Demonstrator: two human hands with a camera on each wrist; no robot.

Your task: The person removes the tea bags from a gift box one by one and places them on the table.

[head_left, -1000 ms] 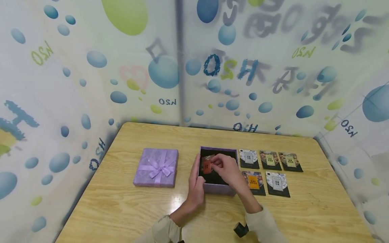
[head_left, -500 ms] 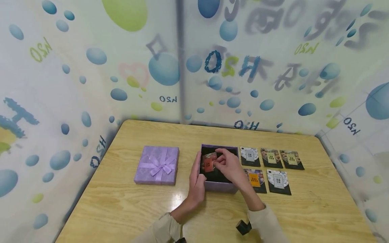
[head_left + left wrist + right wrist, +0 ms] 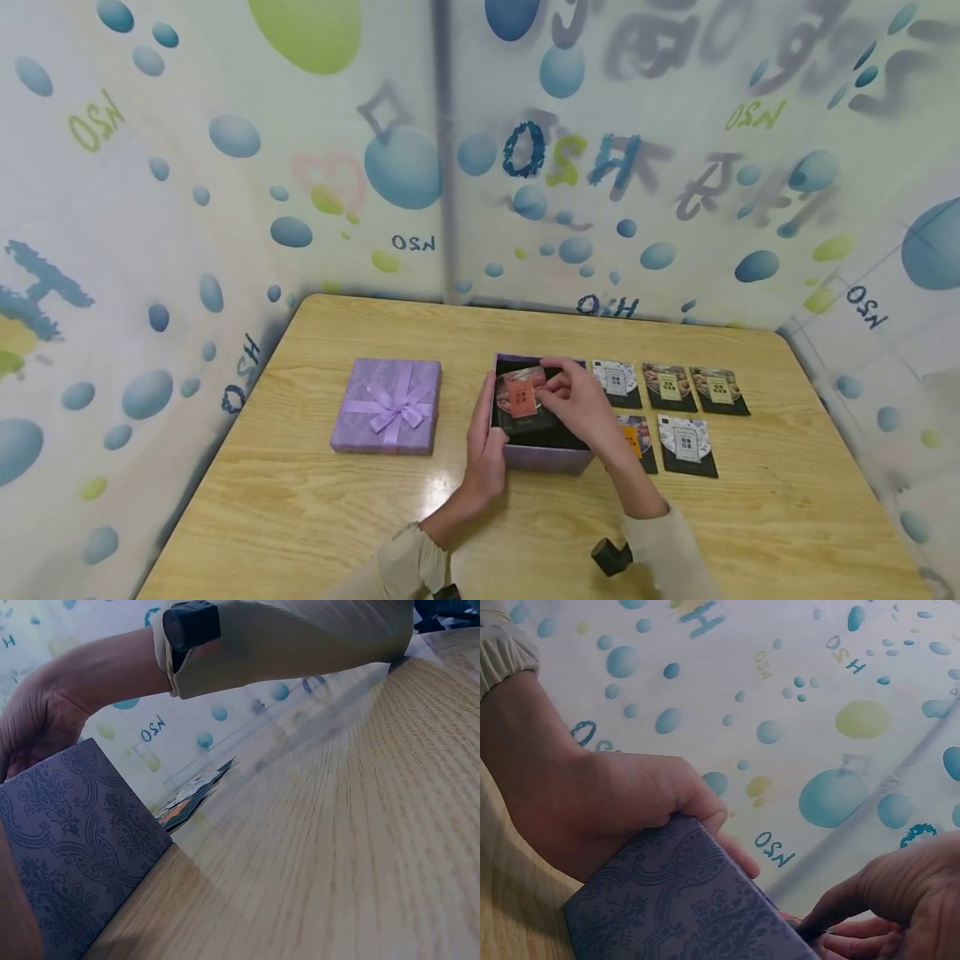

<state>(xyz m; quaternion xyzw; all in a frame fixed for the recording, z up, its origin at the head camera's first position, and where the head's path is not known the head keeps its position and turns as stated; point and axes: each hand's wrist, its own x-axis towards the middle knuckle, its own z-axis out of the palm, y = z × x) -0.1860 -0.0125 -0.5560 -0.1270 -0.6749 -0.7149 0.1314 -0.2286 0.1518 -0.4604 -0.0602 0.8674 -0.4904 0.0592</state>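
An open purple box (image 3: 542, 459) with a dark inside stands mid-table. My left hand (image 3: 486, 439) grips its left wall; in the right wrist view the left hand (image 3: 622, 810) has its fingers curled over the patterned box wall (image 3: 694, 911). My right hand (image 3: 576, 403) pinches a small red packet (image 3: 521, 395), held tilted over the far part of the box. In the right wrist view, the right hand's fingers (image 3: 889, 900) hover just above the rim. The left wrist view shows the box wall (image 3: 75, 847) and the right sleeve (image 3: 300, 637) above it.
The box's purple lid (image 3: 387, 406) with a ribbon bow lies to the left. Several flat packets lie right of the box: three in a far row (image 3: 667, 385) and a white one (image 3: 686, 442) nearer, with an orange one (image 3: 634, 439) partly behind my right wrist. Patterned walls enclose the wooden table (image 3: 300, 508).
My right hand has carried the red packet from the box's middle toward its far side and tilted it more upright. The left hand has stayed on the box wall.
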